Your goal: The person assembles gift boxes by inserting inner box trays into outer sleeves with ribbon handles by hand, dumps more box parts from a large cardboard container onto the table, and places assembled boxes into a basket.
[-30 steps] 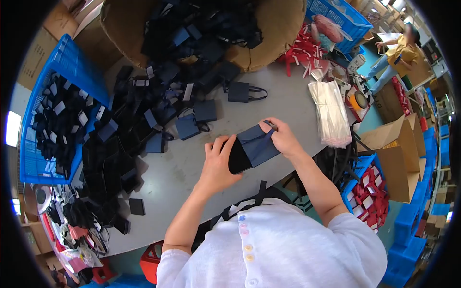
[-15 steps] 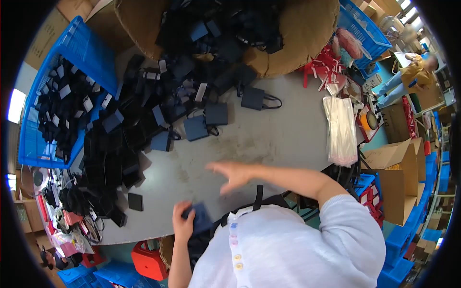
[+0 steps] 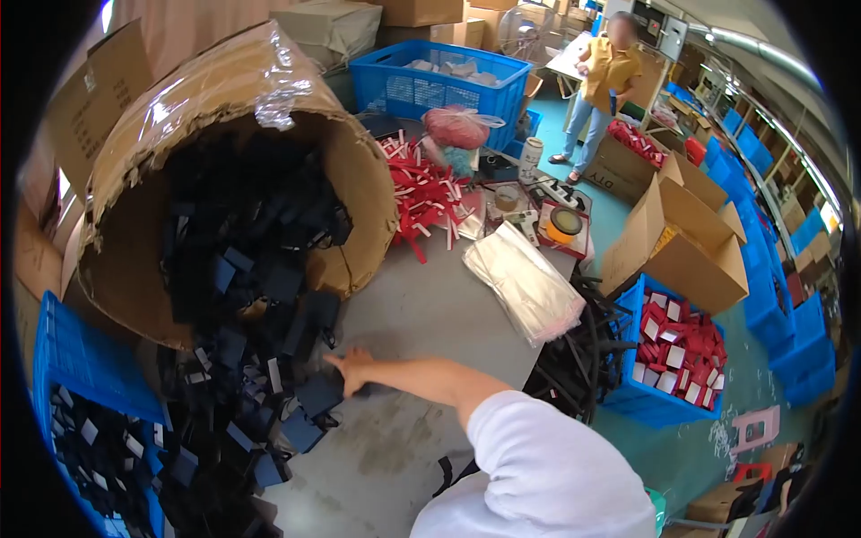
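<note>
My right hand (image 3: 354,369) reaches across the grey table (image 3: 413,314) with its fingers stretched out and nothing gripped in them. Its fingertips are at the edge of a heap of small dark blue gift bags. Closest to it lies one dark bag (image 3: 319,394), just below the fingers; whether they touch it I cannot tell. Another blue bag (image 3: 301,430) lies a little nearer to me. The heap runs back into a large cardboard drum (image 3: 359,170) lying on its side, full of more dark bags (image 3: 260,215). My left hand is out of the picture.
A blue crate (image 3: 99,359) of dark pieces stands at the left. Clear plastic sleeves (image 3: 525,282), red ribbons (image 3: 421,193) and a tape roll (image 3: 565,224) lie on the right side. Beyond are a crate of red boxes (image 3: 673,350), an open carton (image 3: 677,238) and a standing person (image 3: 610,81).
The view has swung right and up. My right hand has moved from over the table to the heap's edge. My left hand, which held a dark blue item, has left the view.
</note>
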The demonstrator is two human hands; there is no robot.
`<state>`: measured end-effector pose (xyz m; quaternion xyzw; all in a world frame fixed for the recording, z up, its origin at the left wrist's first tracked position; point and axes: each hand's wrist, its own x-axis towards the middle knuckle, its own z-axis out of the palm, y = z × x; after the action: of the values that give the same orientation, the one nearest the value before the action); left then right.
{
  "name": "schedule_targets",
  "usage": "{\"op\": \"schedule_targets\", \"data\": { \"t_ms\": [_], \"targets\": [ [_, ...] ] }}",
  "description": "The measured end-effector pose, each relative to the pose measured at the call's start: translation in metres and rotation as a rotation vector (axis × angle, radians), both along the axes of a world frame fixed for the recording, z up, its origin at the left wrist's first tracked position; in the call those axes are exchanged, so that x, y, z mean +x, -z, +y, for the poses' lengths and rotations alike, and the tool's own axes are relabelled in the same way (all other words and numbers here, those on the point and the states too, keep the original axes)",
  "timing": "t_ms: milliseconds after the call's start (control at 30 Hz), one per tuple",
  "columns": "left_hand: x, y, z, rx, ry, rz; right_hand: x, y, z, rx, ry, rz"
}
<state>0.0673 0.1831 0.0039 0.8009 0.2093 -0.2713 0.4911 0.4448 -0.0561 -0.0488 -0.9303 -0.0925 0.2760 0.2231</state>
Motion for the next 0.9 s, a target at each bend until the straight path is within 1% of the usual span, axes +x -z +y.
{"op": "schedule_targets", "data": {
  "t_ms": [67, 133, 200, 233, 300, 333, 400, 433, 467, 500, 533, 567, 600, 667, 700, 733, 767, 800, 833, 867, 900],
  "targets": [
    [0.029, 0.002, -0.025, -0.184, -0.106, -0.088, -0.035, 0.015, 0.009, 0.660, -0.006, 0.004],
    [0.062, 0.066, -0.043, -0.428, -0.172, -0.375, -0.084, 0.009, 0.027, 1.105, 0.074, 0.071],
    [0.103, 0.018, -0.099, -0.701, -0.374, -0.432, -0.136, -0.052, 0.027, 1.412, 0.212, 0.319],
    [0.113, 0.017, -0.102, -0.700, -0.369, -0.427, -0.152, -0.058, 0.030, 1.414, 0.220, 0.318],
    [0.136, 0.022, -0.104, -1.128, -0.568, -0.546, -0.175, -0.062, 0.035, 1.511, 0.280, 0.045],
    [0.138, 0.019, -0.103, -1.128, -0.562, -0.537, -0.182, -0.064, 0.034, 1.512, 0.290, 0.042],
    [0.137, 0.008, -0.100, -1.240, -0.561, -0.614, -0.192, -0.068, 0.033, 1.643, 0.362, 0.262],
    [0.135, 0.011, -0.091, -1.384, -0.625, -0.605, -0.189, -0.063, 0.031, 1.643, 0.366, 0.262],
    [0.136, 0.012, -0.086, -1.384, -0.626, -0.604, -0.180, -0.055, 0.025, 1.600, 0.310, 0.343],
    [0.135, 0.012, -0.080, -0.961, -0.624, -0.714, -0.173, -0.054, 0.021, 1.552, 0.252, 0.429],
    [0.129, 0.011, -0.076, -0.530, -0.614, -0.792, -0.169, -0.054, 0.020, 1.546, 0.247, 0.446],
    [0.127, -0.001, -0.077, -0.344, -0.583, -0.740, -0.162, -0.058, 0.018, 1.400, 0.173, 0.232],
    [0.130, -0.003, -0.083, -0.323, -0.621, -0.729, -0.156, -0.063, 0.018, 1.252, 0.090, 0.043],
    [0.128, 0.000, -0.088, -0.118, -0.353, -0.856, -0.155, -0.084, 0.025, 0.995, -0.164, -0.303],
    [0.130, -0.010, -0.096, -0.259, -0.352, -0.808, -0.154, -0.102, 0.029, 0.907, -0.252, -0.352],
    [0.133, -0.015, -0.095, -0.126, -0.249, -0.888, -0.154, -0.103, 0.037, 0.816, -0.252, -0.366],
    [0.134, -0.022, -0.095, -0.038, -0.238, -0.861, -0.157, -0.114, 0.044, 0.668, -0.185, -0.323],
    [0.138, -0.032, -0.093, -0.017, -0.189, -0.811, -0.156, -0.102, 0.052, 0.617, -0.242, -0.525],
    [0.133, -0.014, -0.091, -0.102, -0.236, -0.792, -0.155, -0.106, 0.057, 0.711, -0.241, -0.598],
    [0.130, 0.000, -0.095, -0.152, -0.316, -0.870, -0.155, -0.117, 0.060, 0.797, -0.225, -0.683],
    [0.132, -0.004, -0.092, -0.103, -0.279, -0.838, -0.155, -0.125, 0.062, 0.839, -0.181, -0.732]
  ]
}}
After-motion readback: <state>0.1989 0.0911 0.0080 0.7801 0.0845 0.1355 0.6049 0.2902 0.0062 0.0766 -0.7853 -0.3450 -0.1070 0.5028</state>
